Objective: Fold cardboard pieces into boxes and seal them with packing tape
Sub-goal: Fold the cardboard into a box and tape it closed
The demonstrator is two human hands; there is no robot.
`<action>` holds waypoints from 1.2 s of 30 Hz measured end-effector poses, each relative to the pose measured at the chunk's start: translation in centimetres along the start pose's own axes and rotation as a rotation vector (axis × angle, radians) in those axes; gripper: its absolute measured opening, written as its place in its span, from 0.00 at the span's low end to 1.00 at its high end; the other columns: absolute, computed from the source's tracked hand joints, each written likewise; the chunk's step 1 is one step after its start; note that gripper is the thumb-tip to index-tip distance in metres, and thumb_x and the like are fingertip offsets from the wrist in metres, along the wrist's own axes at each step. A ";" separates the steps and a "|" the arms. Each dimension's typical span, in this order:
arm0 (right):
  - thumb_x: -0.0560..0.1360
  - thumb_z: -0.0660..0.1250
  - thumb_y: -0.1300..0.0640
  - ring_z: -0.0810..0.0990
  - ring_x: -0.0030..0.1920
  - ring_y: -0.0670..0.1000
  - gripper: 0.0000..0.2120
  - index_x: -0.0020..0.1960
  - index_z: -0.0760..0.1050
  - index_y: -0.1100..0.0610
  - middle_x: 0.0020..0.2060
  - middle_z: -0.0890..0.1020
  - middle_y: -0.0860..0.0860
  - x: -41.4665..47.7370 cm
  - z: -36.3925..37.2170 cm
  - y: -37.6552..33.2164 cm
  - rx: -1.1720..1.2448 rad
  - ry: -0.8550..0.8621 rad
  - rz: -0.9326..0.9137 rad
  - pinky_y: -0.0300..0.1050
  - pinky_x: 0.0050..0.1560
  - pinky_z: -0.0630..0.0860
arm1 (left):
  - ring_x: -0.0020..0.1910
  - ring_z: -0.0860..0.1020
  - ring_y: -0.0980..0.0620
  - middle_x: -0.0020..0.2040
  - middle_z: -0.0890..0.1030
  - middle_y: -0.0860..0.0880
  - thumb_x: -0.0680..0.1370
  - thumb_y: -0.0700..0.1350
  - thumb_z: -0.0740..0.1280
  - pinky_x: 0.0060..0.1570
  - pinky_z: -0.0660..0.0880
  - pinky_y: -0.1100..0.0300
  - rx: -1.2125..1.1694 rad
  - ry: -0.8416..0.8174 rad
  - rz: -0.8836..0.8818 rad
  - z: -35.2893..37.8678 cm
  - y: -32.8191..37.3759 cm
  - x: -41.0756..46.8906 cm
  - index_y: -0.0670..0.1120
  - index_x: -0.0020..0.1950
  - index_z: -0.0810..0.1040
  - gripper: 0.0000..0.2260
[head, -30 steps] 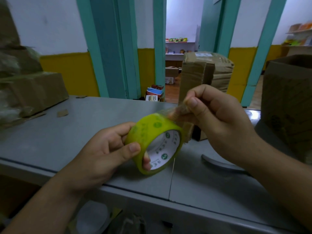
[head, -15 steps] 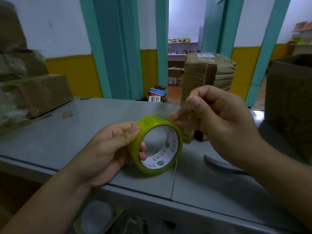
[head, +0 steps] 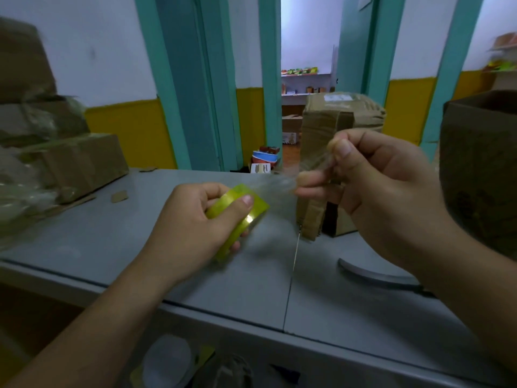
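1. Now we hold the yellow-green roll of clear packing tape (head: pixel 237 217) over the grey metal table (head: pixel 112 236), near the middle of our view, tilted with its rim towards us.
2. Our left hand (head: pixel 190 228) grips the roll, thumb laid across its outer face and fingers curled round it.
3. A clear strip of tape (head: pixel 279 183), blurred, runs from the roll towards two o'clock to our right hand (head: pixel 386 191), which pinches its free end between thumb and fingers.
4. At one o'clock of the roll, behind the right hand, a tall brown cardboard box wrapped in tape (head: pixel 335 119) stands on the table.
5. At three o'clock, a dark brown open-topped cardboard box (head: pixel 481 169) fills the right edge.
6. At ten o'clock sits a blurred stack of brown cardboard boxes (head: pixel 78 163); a small cardboard scrap (head: pixel 119 196) lies between it and the roll.
7. At four o'clock a curved grey piece (head: pixel 372 273) lies on the table; we cannot tell what it is.
8. At twelve o'clock, a teal door frame (head: pixel 270 79) opens onto a room with shelves.
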State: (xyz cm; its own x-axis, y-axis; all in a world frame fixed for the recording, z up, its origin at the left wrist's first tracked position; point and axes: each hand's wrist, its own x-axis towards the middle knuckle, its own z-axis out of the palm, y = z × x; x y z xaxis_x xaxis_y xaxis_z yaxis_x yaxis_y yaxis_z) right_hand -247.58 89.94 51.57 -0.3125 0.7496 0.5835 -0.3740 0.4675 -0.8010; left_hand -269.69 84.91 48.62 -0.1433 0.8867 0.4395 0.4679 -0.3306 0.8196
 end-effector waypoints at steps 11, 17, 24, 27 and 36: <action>0.69 0.73 0.54 0.86 0.47 0.59 0.16 0.49 0.76 0.65 0.43 0.79 0.67 0.1 -0.6 -1.3 -0.075 0.003 0.117 0.46 0.47 0.84 | 0.25 0.76 0.60 0.25 0.78 0.55 0.74 0.61 0.68 0.27 0.68 0.71 0.249 0.083 0.077 -0.2 0.0 -0.7 0.47 0.34 0.79 0.19; 0.65 0.75 0.56 0.85 0.47 0.62 0.19 0.52 0.75 0.64 0.48 0.78 0.69 0.1 -1.0 -1.0 -0.348 0.063 0.036 0.44 0.45 0.85 | 0.28 0.79 0.57 0.29 0.80 0.53 0.77 0.58 0.74 0.30 0.71 0.66 0.215 -0.092 0.147 -1.4 -0.4 -0.7 0.50 0.35 0.80 0.16; 0.69 0.76 0.58 0.87 0.49 0.46 0.11 0.45 0.77 0.61 0.47 0.86 0.52 -0.1 -0.6 -1.2 -0.452 0.066 -0.052 0.39 0.50 0.83 | 0.26 0.81 0.53 0.29 0.82 0.48 0.73 0.62 0.74 0.27 0.77 0.60 0.193 0.038 0.100 -1.4 0.3 -0.9 0.45 0.38 0.83 0.20; 0.67 0.73 0.53 0.88 0.46 0.49 0.13 0.46 0.78 0.59 0.44 0.88 0.53 -0.1 -0.8 -1.8 -0.377 0.110 -0.065 0.39 0.47 0.83 | 0.34 0.86 0.50 0.36 0.86 0.45 0.76 0.63 0.72 0.36 0.82 0.56 0.062 -0.217 0.064 -1.9 -0.2 -1.2 0.46 0.49 0.83 0.20; 0.72 0.76 0.60 0.88 0.40 0.51 0.10 0.49 0.80 0.63 0.40 0.87 0.56 0.5 -2.0 -4.6 -0.514 0.196 -0.140 0.43 0.44 0.85 | 0.36 0.87 0.46 0.36 0.86 0.42 0.80 0.55 0.70 0.40 0.84 0.53 -0.098 -0.260 0.006 1.2 1.8 -3.3 0.42 0.46 0.82 0.16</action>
State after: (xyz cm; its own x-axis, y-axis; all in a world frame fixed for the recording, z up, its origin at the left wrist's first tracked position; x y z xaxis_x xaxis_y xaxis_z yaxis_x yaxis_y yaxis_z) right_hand -244.32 89.13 55.27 -0.1043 0.7140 0.6923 0.0881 0.7000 -0.7087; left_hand -267.30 81.77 48.19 0.0942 0.9336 0.3456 0.3794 -0.3546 0.8546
